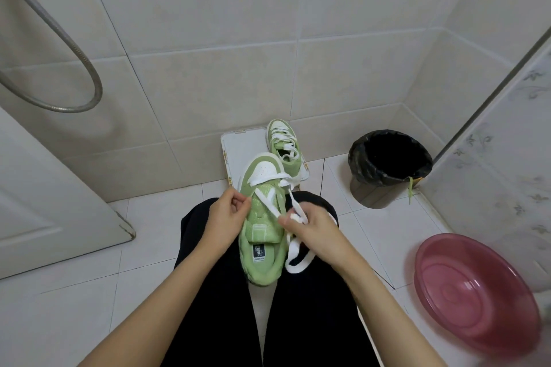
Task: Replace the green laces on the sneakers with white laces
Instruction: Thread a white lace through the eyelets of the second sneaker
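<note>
The room is a small bathroom with pale square floor tiles [74,292] and larger pale wall tiles [208,24]. At far left a metal shower hose [86,68] hangs in a loop against the wall, and below it the corner of a white door [59,202] reaches the floor, its lower edge chipped.

The person sits with knees in black trousers [208,292] and a green sneaker [262,232] lying across the lap, toe pointing away. The left hand [226,217] is closed on the sneaker's left side, thumb and fingers pinched together at the eyelet edge. A white lace [268,201] crosses the lower eyelets in a V below the white toe cap. The tongue is folded forward, showing a small black-and-white label [258,252]; its print is too small to read. The right hand [313,226] is closed on the lace's free end at the sneaker's right side, and the slack drops in a loop [298,259] over the right knee.

Beyond the knees a white board [241,146] lies on the floor against the wall, with the second sneaker [283,143] on its right part, already threaded with white lace. The markings along the board's edge cannot be read.

Further right stands a bin [390,158] lined with a black bag, and a green lace [411,188] hangs over its rim and down the outside. At far right are a patterned glass panel [507,143] and, on the floor below it, a pink basin [474,292].
</note>
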`<state>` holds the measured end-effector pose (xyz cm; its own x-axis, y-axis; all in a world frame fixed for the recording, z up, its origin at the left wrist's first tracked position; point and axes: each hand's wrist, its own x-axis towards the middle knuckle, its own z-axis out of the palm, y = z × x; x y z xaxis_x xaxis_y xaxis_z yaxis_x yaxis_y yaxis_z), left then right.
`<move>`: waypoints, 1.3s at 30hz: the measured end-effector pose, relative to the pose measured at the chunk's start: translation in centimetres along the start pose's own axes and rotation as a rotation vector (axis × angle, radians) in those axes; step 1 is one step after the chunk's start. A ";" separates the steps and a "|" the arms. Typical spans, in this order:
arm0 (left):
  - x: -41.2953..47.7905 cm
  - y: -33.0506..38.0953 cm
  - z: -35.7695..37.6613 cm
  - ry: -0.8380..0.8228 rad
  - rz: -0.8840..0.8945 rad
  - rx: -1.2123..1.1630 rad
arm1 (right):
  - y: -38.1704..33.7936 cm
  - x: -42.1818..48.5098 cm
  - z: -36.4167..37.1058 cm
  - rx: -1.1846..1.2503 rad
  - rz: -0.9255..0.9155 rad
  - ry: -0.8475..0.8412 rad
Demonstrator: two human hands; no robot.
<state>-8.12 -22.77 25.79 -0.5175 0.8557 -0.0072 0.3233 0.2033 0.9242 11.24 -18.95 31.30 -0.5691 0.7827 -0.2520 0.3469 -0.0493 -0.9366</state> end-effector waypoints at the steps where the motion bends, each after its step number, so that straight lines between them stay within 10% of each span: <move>1: 0.3 0.3 -0.2 -0.073 -0.010 0.006 | -1.0 0.4 -0.4 0.044 -0.037 0.029; 9: 2.5 8.7 -3.3 -0.231 0.199 -0.128 | -10.9 3.3 -4.2 0.393 -0.376 0.046; 25: 4.4 30.3 -8.9 -0.219 0.762 -0.360 | -29.5 2.5 -5.1 0.210 -0.761 0.123; 39: 6.7 30.9 -10.5 -0.276 0.514 -0.475 | -30.2 3.7 -5.0 -0.013 -0.642 0.033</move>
<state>-9.91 -15.76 58.33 -0.1565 0.8881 0.4322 0.0614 -0.4280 0.9017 2.38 -11.51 59.89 -0.6432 0.6727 0.3657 -0.0464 0.4425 -0.8956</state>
